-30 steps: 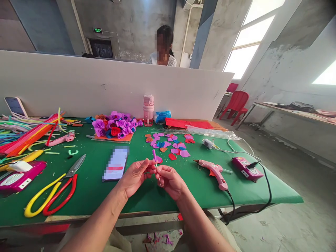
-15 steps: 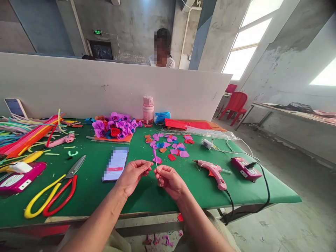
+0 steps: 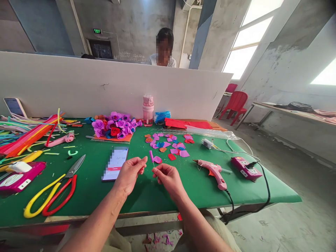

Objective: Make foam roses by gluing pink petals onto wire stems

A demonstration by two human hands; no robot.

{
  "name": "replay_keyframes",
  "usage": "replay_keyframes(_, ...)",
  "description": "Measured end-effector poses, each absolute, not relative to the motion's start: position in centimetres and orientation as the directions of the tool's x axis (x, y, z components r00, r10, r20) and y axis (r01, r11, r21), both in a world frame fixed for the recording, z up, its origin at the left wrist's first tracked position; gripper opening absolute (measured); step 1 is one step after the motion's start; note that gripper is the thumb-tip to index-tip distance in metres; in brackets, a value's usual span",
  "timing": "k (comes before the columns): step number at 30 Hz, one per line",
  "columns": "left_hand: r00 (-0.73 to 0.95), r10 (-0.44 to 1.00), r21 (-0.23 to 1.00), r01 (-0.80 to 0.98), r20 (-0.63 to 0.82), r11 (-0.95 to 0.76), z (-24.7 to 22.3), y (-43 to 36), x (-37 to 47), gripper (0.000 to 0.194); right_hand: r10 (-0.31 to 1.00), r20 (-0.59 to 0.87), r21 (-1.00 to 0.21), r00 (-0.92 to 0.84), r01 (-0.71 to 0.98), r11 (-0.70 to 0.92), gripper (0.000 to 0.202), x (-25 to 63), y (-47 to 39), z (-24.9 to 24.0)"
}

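My right hand [image 3: 168,178] is closed in a pinch on a thin wire stem topped by a small roll of purple paper [image 3: 151,156], which tilts a little to the left. My left hand [image 3: 132,172] is to the left of the stem, thumb and fingers pressed together; whether anything is between them is hidden. Behind the stem, a purple paper petal [image 3: 158,160] appears to lie on the green table. Farther back are scattered paper petals [image 3: 172,157] in purple, red, orange and blue.
A pink glue gun [image 3: 214,171] and a magenta power block [image 3: 245,168] lie on the right. Left are scissors [image 3: 65,180], a phone [image 3: 117,164] and colored strips [image 3: 31,140]. Paper roses [image 3: 115,126] and a pink bottle [image 3: 148,110] stand near the white board [image 3: 118,87]. A person sits beyond it.
The purple roll on its stem has moved slightly left and down and tilted left. My left hand has shifted a little to the left and up, away from the stem.
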State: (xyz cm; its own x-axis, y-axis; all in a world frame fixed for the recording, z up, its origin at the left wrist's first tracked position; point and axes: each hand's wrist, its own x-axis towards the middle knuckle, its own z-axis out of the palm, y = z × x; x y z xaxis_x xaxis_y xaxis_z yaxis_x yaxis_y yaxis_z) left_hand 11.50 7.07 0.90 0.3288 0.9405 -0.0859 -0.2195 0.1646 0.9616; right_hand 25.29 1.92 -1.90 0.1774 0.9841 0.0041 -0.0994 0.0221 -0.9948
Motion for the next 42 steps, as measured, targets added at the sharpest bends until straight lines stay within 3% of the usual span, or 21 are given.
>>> replay_keyframes(6,0.493,0.854,0.900,-0.278,-0.166,0.335,0.8,7.2,11.5,0.023,0.983,0.016,-0.994,0.185,-0.105,0.036,0.027,25.5,2.0,-1.8)
replay_keyframes(11,0.500,0.847,0.899,-0.264,-0.182,0.349,0.6,7.3,11.6,0.022,0.983,0.002,-0.990,0.186,-0.135,0.028,0.028,25.6,1.9,-1.4)
replay_keyframes(15,0.466,0.869,0.935,-0.206,-0.167,0.290,0.7,7.2,11.6,0.021,0.980,-0.026,-0.986,0.196,-0.168,0.007,0.029,25.6,1.8,-1.2)
replay_keyframes(22,0.445,0.895,0.989,-0.124,-0.014,0.077,1.4,6.5,11.8,0.026,0.977,-0.039,-0.982,0.212,-0.188,0.002,0.028,25.8,1.9,-1.4)
replay_keyframes(28,0.492,0.870,0.999,-0.008,-0.023,0.031,1.3,6.1,12.1,0.044,0.979,-0.035,-0.981,0.200,-0.194,0.005,0.029,25.7,2.1,-1.7)
replay_keyframes(31,0.462,0.887,0.999,0.030,0.001,-0.017,1.2,6.4,12.0,0.039,0.981,-0.032,-0.983,0.192,-0.183,0.003,0.028,25.7,2.0,-1.6)
replay_keyframes(33,0.458,0.889,1.000,0.012,0.004,-0.011,1.2,6.5,12.0,0.024,0.984,-0.023,-0.987,0.175,-0.161,0.006,0.028,25.7,1.9,-1.5)
replay_keyframes(36,0.442,0.896,0.997,-0.040,-0.046,0.070,1.2,6.6,12.0,0.032,0.989,-0.007,-0.992,0.150,-0.126,0.012,0.028,25.6,1.8,-1.5)
replay_keyframes(42,0.466,0.880,0.952,-0.216,-0.096,0.218,0.6,6.3,12.7,0.023,0.998,-0.030,-0.985,0.048,-0.171,-0.021,0.030,25.2,1.6,-1.7)
